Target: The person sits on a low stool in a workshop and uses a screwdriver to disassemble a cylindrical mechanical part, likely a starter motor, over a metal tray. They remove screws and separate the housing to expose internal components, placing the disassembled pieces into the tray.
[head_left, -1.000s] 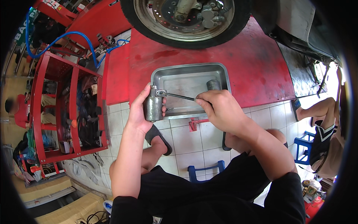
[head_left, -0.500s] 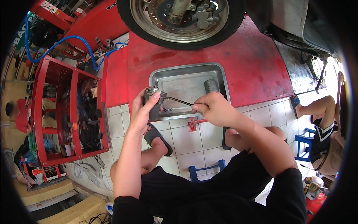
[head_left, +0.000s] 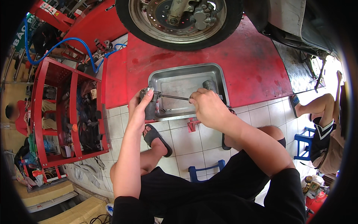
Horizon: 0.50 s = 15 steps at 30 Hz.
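Note:
My left hand is closed around a dark metal cylinder with a fitting at its top, thumb lying over the near side. My right hand grips a thin dark metal rod tool, whose far end meets the cylinder's fitting; the exact contact is too small to make out. Both hands are over the near part of a rectangular steel tray. A second metal cylinder lies at the tray's right, partly behind my right hand. Small metal bits lie in the tray near the cylinder I hold.
The tray sits on a red platform under a motorcycle wheel. A red trolley of tools and a blue hose are left. Blue stools stand below. Seated people are at far left and right.
The cylinder has turned in my left hand, my thumb now lying across it. Both hands, with cylinder and rod, have shifted slightly left.

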Motion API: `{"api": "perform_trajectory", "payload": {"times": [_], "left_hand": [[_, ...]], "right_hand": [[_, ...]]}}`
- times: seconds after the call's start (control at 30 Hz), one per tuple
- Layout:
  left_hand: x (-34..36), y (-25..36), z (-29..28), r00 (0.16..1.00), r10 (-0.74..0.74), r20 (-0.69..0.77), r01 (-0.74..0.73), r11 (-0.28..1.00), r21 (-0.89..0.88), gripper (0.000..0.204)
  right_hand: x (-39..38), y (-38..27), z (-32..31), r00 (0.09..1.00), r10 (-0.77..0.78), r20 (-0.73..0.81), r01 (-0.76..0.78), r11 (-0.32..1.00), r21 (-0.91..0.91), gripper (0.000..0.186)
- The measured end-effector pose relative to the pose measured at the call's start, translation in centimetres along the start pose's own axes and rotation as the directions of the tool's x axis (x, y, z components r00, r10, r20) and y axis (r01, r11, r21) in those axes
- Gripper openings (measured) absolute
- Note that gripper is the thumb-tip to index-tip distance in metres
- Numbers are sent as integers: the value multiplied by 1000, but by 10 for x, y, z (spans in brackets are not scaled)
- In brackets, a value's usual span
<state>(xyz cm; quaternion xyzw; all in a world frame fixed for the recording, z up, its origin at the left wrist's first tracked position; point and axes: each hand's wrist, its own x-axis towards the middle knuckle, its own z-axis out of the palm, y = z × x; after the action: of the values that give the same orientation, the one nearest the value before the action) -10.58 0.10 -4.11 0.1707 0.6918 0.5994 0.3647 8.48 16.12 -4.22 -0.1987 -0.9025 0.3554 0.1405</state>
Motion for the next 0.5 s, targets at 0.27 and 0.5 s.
{"api": "perform_trajectory", "payload": {"times": [0.27, 0.5], "left_hand": [[-4, -3, 0, 999, 20, 37, -20, 1000, 8, 40], [-5, -1, 0, 999, 19, 28, -19, 1000, -7, 40]], "right_hand": [[6, -15, -20, 946, 242, 216, -225, 969, -101, 25], [10, 3, -23, 936, 203, 287, -231, 971, 67, 26]]}}
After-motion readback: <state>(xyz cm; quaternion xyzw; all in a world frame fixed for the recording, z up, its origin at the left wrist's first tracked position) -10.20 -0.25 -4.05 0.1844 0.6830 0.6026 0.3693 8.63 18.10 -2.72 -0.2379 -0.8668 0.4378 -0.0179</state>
